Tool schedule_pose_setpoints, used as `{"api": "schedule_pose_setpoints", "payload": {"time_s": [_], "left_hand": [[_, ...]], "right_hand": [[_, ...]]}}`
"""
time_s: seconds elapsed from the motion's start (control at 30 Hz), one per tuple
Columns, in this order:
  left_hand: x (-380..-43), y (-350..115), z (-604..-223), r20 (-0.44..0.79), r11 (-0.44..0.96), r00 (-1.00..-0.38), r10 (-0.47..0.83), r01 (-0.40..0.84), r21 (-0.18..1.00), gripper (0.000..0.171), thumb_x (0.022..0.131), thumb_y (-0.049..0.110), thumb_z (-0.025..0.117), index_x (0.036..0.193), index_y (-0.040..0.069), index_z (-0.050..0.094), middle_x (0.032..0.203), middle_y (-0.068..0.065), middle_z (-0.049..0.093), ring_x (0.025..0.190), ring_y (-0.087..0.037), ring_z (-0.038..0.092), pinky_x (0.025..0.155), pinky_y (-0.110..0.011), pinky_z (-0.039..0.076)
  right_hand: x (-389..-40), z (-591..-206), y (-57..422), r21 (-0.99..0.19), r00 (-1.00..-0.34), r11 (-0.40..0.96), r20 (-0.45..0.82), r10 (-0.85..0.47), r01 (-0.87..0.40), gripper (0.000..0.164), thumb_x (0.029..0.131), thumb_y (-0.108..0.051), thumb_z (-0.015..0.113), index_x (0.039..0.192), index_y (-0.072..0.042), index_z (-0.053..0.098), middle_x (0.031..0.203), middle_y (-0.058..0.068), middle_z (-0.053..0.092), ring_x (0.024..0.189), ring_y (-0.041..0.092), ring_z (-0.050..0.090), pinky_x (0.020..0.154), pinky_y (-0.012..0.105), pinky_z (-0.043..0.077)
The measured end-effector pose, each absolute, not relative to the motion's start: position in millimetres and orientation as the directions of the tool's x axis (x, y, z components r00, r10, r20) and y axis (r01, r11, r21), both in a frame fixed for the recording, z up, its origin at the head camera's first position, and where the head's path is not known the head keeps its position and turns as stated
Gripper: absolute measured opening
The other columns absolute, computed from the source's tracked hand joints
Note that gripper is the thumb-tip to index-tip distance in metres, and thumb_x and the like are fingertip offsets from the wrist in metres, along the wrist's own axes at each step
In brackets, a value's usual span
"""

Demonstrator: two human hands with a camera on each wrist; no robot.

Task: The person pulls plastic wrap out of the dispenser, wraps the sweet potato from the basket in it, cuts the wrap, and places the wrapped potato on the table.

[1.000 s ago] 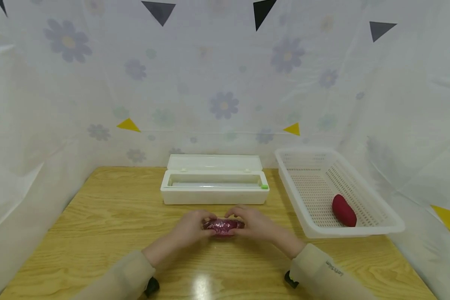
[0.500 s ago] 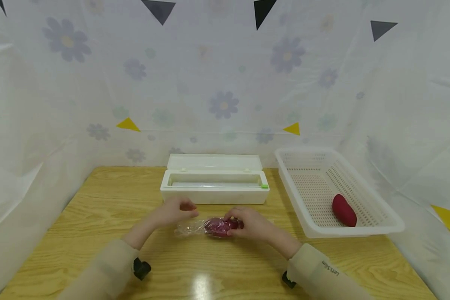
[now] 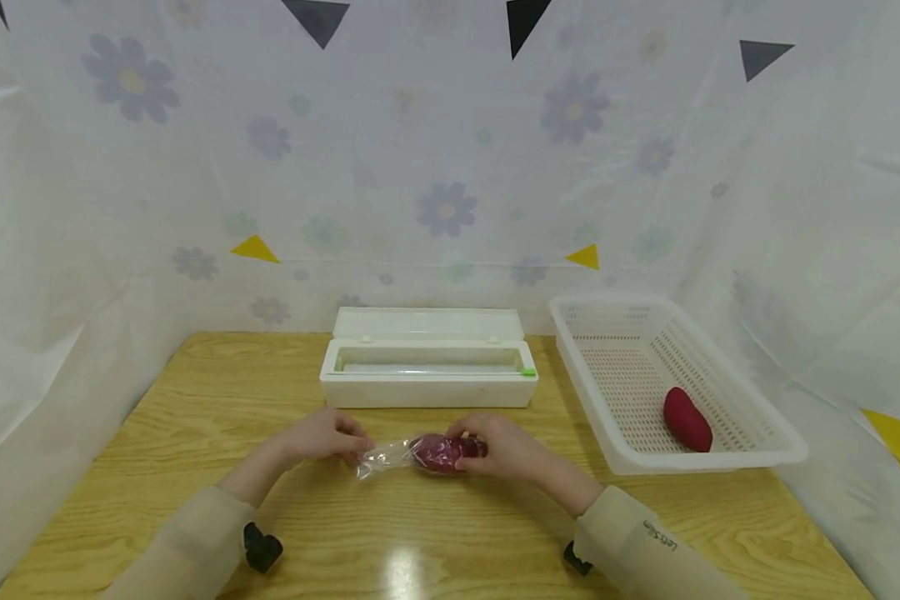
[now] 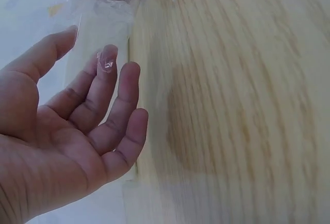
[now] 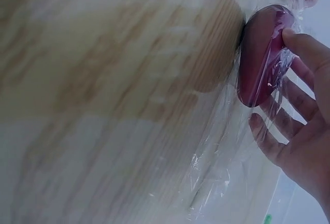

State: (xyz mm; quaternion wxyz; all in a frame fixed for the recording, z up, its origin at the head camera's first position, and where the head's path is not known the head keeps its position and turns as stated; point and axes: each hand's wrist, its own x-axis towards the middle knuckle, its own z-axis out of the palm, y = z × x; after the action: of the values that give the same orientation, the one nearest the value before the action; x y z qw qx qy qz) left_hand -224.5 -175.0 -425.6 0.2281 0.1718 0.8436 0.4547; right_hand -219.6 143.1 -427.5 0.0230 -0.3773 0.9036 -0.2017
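Observation:
A dark red sweet potato (image 3: pixel 437 454) lies on the table, wrapped in clear cling film (image 3: pixel 385 457) that trails from its left end. My right hand (image 3: pixel 504 450) grips its right part, the thumb on the near side and fingers on the far side. In the right wrist view more loose film spreads past the lower end of the sweet potato (image 5: pixel 260 54), by the little finger. My left hand (image 3: pixel 328 437) is at the film's left tail. In the left wrist view its thumb and fingers stand apart, with film against the fingertips (image 4: pixel 107 59).
Behind the hands stands a white cling film box (image 3: pixel 427 392), lid up, a roll inside and a green slider (image 3: pixel 528 372) on its edge. To the right, a white plastic basket (image 3: pixel 592 392) holds another red sweet potato (image 3: pixel 687 419). A printed white curtain (image 3: pixel 450 150) surrounds the wooden table (image 3: pixel 217 392).
My left hand has let go of the sweet potato's left end and moved left to the film tail, which now shows stretched out. My right hand keeps its grip.

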Motion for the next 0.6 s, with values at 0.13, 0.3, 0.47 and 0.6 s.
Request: {"api": "schedule_pose_setpoints", "payload": {"time_s": [0.13, 0.3, 0.47, 0.6], "left_hand": [[-226, -176, -427, -0.213, 0.520, -0.843, 0.494, 0.090, 0.849, 0.026, 0.088, 0.031, 0.066, 0.092, 0.006, 0.071, 0.078, -0.004, 0.069, 0.072, -0.016, 0.061, 0.059, -0.028, 0.046], [-221, -172, -420, -0.202, 0.484, -0.831, 0.519, 0.090, 0.870, 0.024, 0.088, 0.027, 0.066, 0.093, 0.004, 0.071, 0.081, -0.003, 0.070, 0.075, -0.015, 0.063, 0.067, -0.033, 0.051], [-214, -162, -412, -0.191, 0.465, -0.834, 0.518, 0.087, 0.881, 0.024, 0.089, 0.025, 0.066, 0.094, 0.003, 0.071, 0.083, -0.003, 0.069, 0.078, -0.015, 0.063, 0.075, -0.038, 0.053], [-211, -152, -410, -0.174, 0.451, -0.851, 0.496, 0.081, 0.889, 0.023, 0.091, 0.024, 0.063, 0.096, 0.002, 0.071, 0.083, -0.003, 0.069, 0.077, -0.014, 0.062, 0.075, -0.038, 0.054]], "right_hand": [[-220, -426, 143, -0.386, -0.721, 0.643, 0.092, -0.687, -0.662, 0.036, 0.084, -0.030, 0.071, 0.117, -0.018, 0.062, 0.114, -0.005, 0.064, 0.101, 0.009, 0.058, 0.089, 0.029, 0.049], [-221, -425, 140, -0.380, -0.721, 0.650, 0.068, -0.690, -0.658, 0.036, 0.085, -0.031, 0.070, 0.118, -0.018, 0.062, 0.114, -0.005, 0.064, 0.101, 0.011, 0.059, 0.088, 0.029, 0.049], [-221, -422, 137, -0.368, -0.719, 0.655, 0.055, -0.693, -0.659, 0.035, 0.085, -0.031, 0.069, 0.117, -0.018, 0.063, 0.115, -0.004, 0.064, 0.105, 0.014, 0.059, 0.090, 0.032, 0.048], [-223, -422, 135, -0.364, -0.724, 0.664, 0.043, -0.689, -0.653, 0.035, 0.086, -0.033, 0.069, 0.118, -0.020, 0.064, 0.114, -0.006, 0.063, 0.103, 0.011, 0.057, 0.089, 0.031, 0.048]]}}
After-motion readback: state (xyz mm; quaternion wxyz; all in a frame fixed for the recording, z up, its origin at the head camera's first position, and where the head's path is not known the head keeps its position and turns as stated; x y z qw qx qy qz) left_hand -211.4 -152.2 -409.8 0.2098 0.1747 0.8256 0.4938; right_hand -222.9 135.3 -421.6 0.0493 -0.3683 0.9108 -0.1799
